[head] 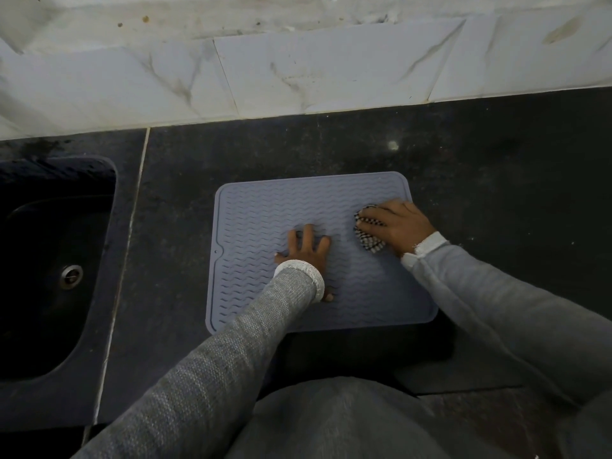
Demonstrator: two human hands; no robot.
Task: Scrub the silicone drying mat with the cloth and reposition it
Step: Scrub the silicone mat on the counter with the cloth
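A grey-blue silicone drying mat (265, 210) with wavy ridges lies flat on the dark countertop (480, 167). My left hand (306, 248) presses down on the mat's middle with its fingers spread and straight. My right hand (394, 223) rests on the mat's right part near the far right corner, holding a bunched black-and-white checked cloth (369, 240) against the ridges. Most of the cloth is hidden under that hand.
A dark sink (39, 260) with a metal drain (71, 276) sits at the left, past a seam in the counter. A white marble-patterned tiled wall (298, 71) runs along the back. The counter's front edge is right below the mat.
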